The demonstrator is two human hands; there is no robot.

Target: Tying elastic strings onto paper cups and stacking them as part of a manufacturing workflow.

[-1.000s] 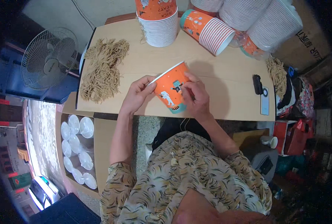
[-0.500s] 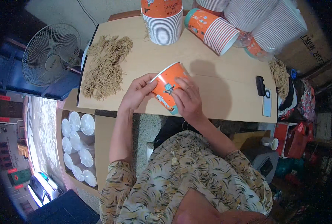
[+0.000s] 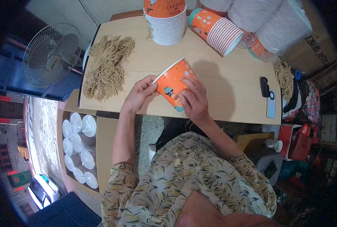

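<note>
An orange paper bucket (image 3: 171,81) with a white rim and a teal base is tilted between my hands, above the front part of the table. My left hand (image 3: 140,94) pinches its rim on the left side. On the right side, my right hand (image 3: 194,97) is wrapped against the wall, fingers curled over it. Printed figures show on the bucket's side facing me. Whether a cord is in my right fingers I cannot make out. To the left on the table lies a pile of tan cords (image 3: 108,68).
Behind the bucket stands a tall stack of matching buckets (image 3: 164,28). A tipped stack (image 3: 216,32) and bagged stacks (image 3: 286,28) are at the back right. A black object (image 3: 264,87) lies near the right edge. A carton of bagged white cups (image 3: 77,147) and a fan (image 3: 53,56) are left.
The bucket has turned in my hands, so its printed figures sit lower and more to the left. My right hand has shifted slightly right and regripped the wall.
</note>
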